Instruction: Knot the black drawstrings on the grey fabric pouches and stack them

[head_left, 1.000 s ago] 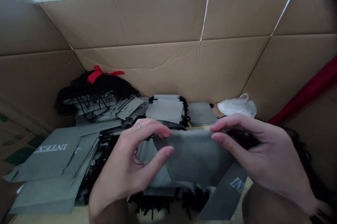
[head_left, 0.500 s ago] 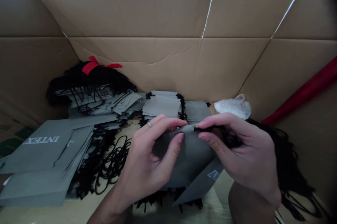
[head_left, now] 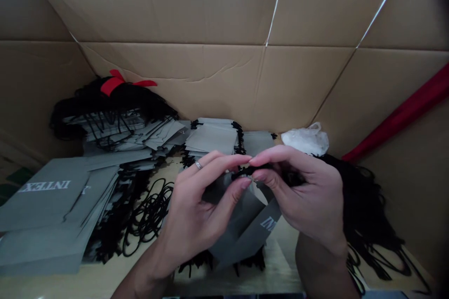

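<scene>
Left hand [head_left: 201, 207] and right hand [head_left: 308, 196] pinching black cord [head_left: 244, 171] by grey bag [head_left: 238, 238] — threading, seemingly; next move wants steady, gentle tension.

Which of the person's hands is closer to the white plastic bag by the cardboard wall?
Right. The right hand is just on the near side of the white plastic bag; the left hand is farther off, nearer the wearer and to the bag's left.

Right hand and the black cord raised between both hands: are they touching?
Touching. The head view shows the black cord running in between the right hand's thumb and forefinger, which press on it from below and above.
</scene>
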Available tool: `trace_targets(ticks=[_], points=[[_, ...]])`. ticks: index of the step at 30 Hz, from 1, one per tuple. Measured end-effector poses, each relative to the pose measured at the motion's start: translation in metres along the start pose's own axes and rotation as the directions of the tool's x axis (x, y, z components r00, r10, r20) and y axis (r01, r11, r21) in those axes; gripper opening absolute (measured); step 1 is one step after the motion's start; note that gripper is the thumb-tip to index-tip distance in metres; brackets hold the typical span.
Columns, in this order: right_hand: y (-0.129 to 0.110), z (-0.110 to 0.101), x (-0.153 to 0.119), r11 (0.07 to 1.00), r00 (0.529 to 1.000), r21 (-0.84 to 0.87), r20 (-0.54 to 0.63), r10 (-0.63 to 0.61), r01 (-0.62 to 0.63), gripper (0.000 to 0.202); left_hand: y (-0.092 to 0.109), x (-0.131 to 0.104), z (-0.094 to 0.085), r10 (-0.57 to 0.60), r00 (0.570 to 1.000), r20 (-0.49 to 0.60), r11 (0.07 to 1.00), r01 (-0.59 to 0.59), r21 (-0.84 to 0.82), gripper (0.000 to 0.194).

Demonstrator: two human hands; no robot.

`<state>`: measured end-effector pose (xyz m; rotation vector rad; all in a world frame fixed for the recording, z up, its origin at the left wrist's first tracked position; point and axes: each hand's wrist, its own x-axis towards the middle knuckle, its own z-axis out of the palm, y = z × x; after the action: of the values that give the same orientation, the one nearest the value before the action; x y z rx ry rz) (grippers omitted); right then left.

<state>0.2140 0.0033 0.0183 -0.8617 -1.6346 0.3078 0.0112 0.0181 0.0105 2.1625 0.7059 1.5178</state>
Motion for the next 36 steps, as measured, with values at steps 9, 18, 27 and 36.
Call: trace_targets(ticks=[9, 18, 27, 36], points=[[0.0, 0.007, -0.001, 0.998, 0.988, 0.055, -0.151, 0.021, -0.013, 0.019, 0.002, 0.001, 0.006, -0.101, 0.99, -0.103, 0.99, 0.09, -0.108, 0.019], [-0.006, 0.004, -0.006, 0.981, 0.994, -0.16, -0.014, -0.11, 0.107, 0.017, 0.004, 0.006, 0.005, -0.19, 0.973, -0.13, 0.953, 0.151, -0.263, 0.017], [-0.005, 0.006, -0.007, 0.956, 0.976, -0.196, 0.036, -0.213, 0.216, 0.031, -0.007, -0.001, 0.0, 0.015, 0.994, -0.104, 0.999, -0.011, 0.043, 0.017], [-0.001, 0.003, -0.005, 0.985, 0.995, -0.14, 0.019, -0.103, 0.104, 0.025, -0.013, 0.001, -0.011, 0.147, 0.989, -0.028, 0.989, -0.146, 0.032, 0.034]])
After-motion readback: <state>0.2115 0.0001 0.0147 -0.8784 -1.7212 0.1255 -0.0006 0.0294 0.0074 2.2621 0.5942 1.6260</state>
